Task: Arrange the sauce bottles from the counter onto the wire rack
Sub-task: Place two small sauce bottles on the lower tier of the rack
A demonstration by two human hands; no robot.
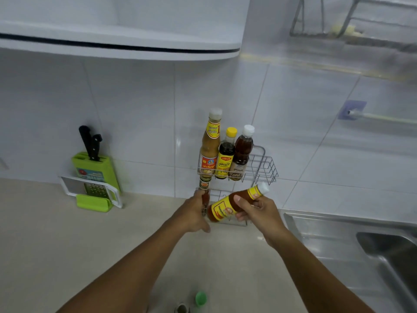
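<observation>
Evidently the placing step is under way, with both hands busy at the wire rack (264,168). The right hand (255,213) has its fingers (239,199) wrapped round a yellow-labelled sauce bottle (232,205), carried tilted with its white cap up and away from the palm, just in front of the rack's lower tier. The left hand (194,211) has its fingers closed on a slim red-capped bottle (205,190) standing upright at the lower tier's left end — whether it is fully seated I cannot tell.

Above the fingers, the upper basket holds three bottles side by side: a tall tan sauce (209,152), a dark yellow-capped one (226,157) and a brown white-capped one (242,154).

Next, I judge, the tilted bottle must be righted and lowered into the lower tier, beside the slim one. Near the wrists, a green cap (200,298) shows on the table (67,245) — likely more to shelve.
</observation>
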